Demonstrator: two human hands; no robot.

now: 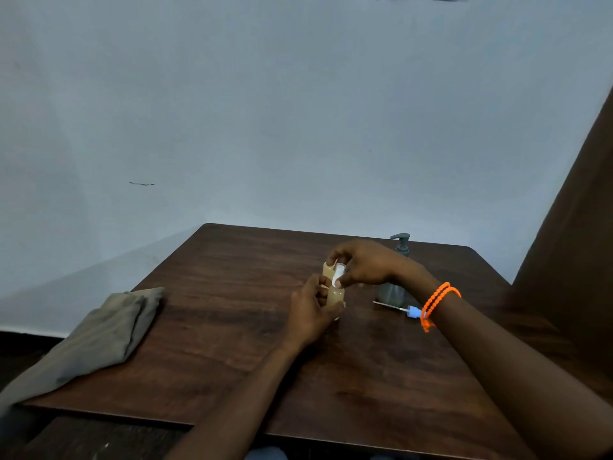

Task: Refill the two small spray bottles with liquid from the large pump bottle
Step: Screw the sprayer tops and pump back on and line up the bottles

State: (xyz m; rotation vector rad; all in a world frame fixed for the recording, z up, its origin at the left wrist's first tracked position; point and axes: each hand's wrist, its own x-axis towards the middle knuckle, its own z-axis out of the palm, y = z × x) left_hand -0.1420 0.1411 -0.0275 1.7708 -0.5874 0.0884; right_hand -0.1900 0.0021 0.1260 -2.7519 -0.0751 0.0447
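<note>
1. A small spray bottle (334, 295), holding amber liquid, is being gripped upright by the left hand (311, 310) at mid-bench (232, 327)

2. A white spray cap (339, 274) is being pinched at its neck by the right hand (363, 265); seating or removal cannot be told

3. A second bottle (326, 270) is standing just behind; a loose sprayer (409, 310) is lying beside the pump bottle (396, 290), suggesting capping is being left unfinished

4. Open room is being left in front; a folded cloth (99, 336) is overhanging the left edge

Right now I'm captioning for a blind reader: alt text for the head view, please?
Left hand grips a small spray bottle on a wooden table while the right hand fits its white spray top. Pump bottle behind, loose sprayer beside.
</note>
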